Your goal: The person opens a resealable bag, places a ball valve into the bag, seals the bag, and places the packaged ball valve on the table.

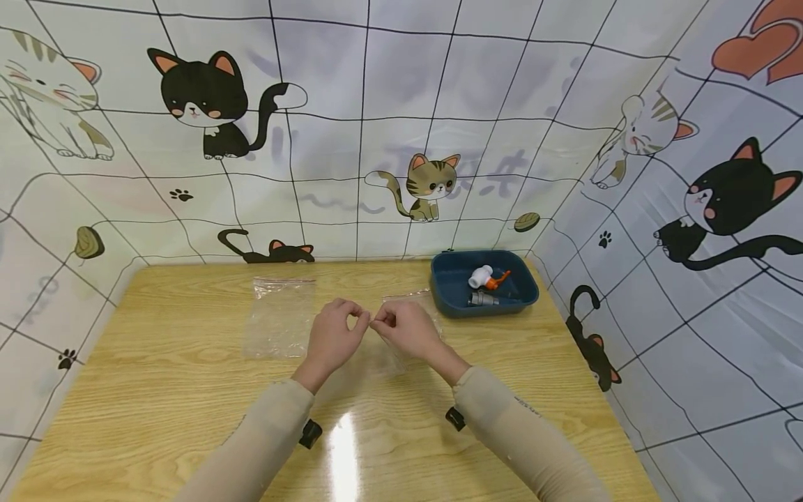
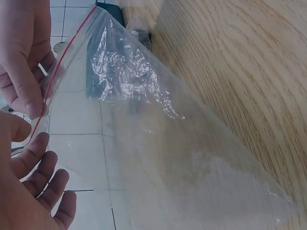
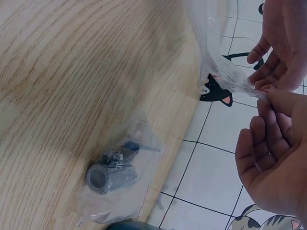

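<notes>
A clear zip bag (image 2: 148,148) with a red line along its top hangs between my two hands. My left hand (image 1: 335,336) pinches its top edge with thumb and forefinger, the other fingers loosely bent. Close beside it, my right hand (image 1: 408,329) pinches the same edge, fingertips nearly meeting the left ones. The bag looks flat, with nothing visible inside. In the right wrist view, a second clear bag (image 3: 103,206) holding a grey pipe fitting (image 3: 112,175) lies on the table near my right hand; in the head view that hand partly covers it.
Another clear zip bag (image 1: 279,324) lies flat left of my left hand. At the back right stands a dark blue bin (image 1: 442,300), holding a white valve (image 1: 480,277) with an orange handle and a grey fitting (image 1: 482,299). A cat-print curtain (image 1: 326,153) borders the wooden table (image 1: 157,390).
</notes>
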A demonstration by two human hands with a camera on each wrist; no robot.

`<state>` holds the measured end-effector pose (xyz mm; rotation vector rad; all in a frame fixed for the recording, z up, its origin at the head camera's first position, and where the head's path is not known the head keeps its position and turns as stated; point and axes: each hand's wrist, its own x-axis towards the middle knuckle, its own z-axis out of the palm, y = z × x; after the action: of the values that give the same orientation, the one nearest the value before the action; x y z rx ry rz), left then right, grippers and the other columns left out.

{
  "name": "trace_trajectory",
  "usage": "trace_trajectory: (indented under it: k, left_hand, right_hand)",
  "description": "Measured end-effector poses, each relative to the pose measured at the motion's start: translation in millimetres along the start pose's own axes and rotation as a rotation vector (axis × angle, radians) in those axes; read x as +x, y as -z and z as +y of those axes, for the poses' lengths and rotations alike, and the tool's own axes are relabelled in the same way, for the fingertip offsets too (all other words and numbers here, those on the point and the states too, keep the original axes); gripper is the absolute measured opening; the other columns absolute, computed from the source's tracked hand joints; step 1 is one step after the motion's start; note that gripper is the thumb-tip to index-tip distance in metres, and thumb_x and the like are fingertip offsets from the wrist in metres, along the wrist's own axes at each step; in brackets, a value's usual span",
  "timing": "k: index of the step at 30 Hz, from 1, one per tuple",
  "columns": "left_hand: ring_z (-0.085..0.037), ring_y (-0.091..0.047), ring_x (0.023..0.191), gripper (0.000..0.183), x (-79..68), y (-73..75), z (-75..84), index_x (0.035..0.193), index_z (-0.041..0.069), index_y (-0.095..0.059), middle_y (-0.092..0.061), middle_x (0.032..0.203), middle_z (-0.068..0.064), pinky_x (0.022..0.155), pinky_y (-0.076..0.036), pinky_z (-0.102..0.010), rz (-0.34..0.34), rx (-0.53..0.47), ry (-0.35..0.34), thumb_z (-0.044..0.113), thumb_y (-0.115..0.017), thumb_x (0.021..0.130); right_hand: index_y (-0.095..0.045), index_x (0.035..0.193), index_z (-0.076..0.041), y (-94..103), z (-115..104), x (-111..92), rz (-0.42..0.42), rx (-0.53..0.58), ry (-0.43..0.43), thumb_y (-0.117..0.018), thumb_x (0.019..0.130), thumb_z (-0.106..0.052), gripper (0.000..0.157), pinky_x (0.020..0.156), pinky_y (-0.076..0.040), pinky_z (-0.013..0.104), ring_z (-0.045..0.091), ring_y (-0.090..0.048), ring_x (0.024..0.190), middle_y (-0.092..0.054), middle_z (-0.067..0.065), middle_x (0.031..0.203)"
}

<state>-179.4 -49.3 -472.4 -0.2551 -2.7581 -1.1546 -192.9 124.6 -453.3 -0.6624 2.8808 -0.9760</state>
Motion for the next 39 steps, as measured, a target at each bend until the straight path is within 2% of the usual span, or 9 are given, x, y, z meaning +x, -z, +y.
trace_trajectory:
  k: [8,15,25,31,39]
  left_hand:
    - [-0.029,-0.061,0.104,0.021,0.4,1.0,-1.5,0.094,0.013,-0.072,-0.068,0.103,-0.006,0.087,-0.049,-0.045,-0.025,-0.028,0.004,0.025,-0.055,0.096]
    - [-0.029,-0.061,0.103,0.023,0.0,1.4,-0.8,0.09,0.016,-0.071,-0.069,0.104,-0.005,0.085,-0.049,-0.045,-0.062,-0.049,0.001,0.027,-0.052,0.099]
    - [-0.026,-0.061,0.097,0.024,-0.1,-0.4,-2.6,0.094,0.016,-0.072,-0.069,0.099,-0.003,0.081,-0.047,-0.043,-0.088,-0.016,0.014,0.029,-0.053,0.1]
    - [-0.023,-0.06,0.091,0.025,0.6,0.3,-4.8,0.094,0.016,-0.072,-0.069,0.096,-0.002,0.078,-0.048,-0.041,-0.099,-0.02,-0.016,0.027,-0.051,0.1]
    - [-0.025,-0.059,0.086,0.022,1.3,2.1,-6.9,0.09,0.015,-0.068,-0.066,0.091,-0.002,0.075,-0.045,-0.037,-0.145,-0.047,-0.055,0.022,-0.05,0.1]
  right_hand:
    - [-0.07,0.088,-0.02,-1.0,0.9,-0.1,0.014,0.018,-0.003,-0.062,0.096,-0.026,0.013,0.063,-0.045,0.022,0.006,-0.054,0.066,-0.063,-0.007,0.076]
    - [-0.073,0.106,-0.018,-4.7,0.4,2.2,-0.006,-0.025,0.029,-0.06,0.097,-0.028,0.018,0.071,-0.051,0.022,0.006,-0.062,0.079,-0.071,-0.006,0.091]
    - [-0.076,0.099,-0.019,-7.0,-3.7,2.3,-0.002,-0.081,0.007,-0.062,0.096,-0.029,0.018,0.071,-0.051,0.023,0.006,-0.065,0.078,-0.073,-0.007,0.085]
    - [-0.076,0.096,-0.019,-7.1,-3.6,2.1,0.005,-0.06,0.001,-0.061,0.096,-0.028,0.017,0.069,-0.051,0.022,0.005,-0.063,0.076,-0.072,-0.007,0.084]
    - [-0.075,0.094,-0.019,-8.8,-2.4,3.0,0.003,-0.043,-0.009,-0.062,0.096,-0.027,0.016,0.069,-0.05,0.022,0.005,-0.063,0.076,-0.071,-0.007,0.083]
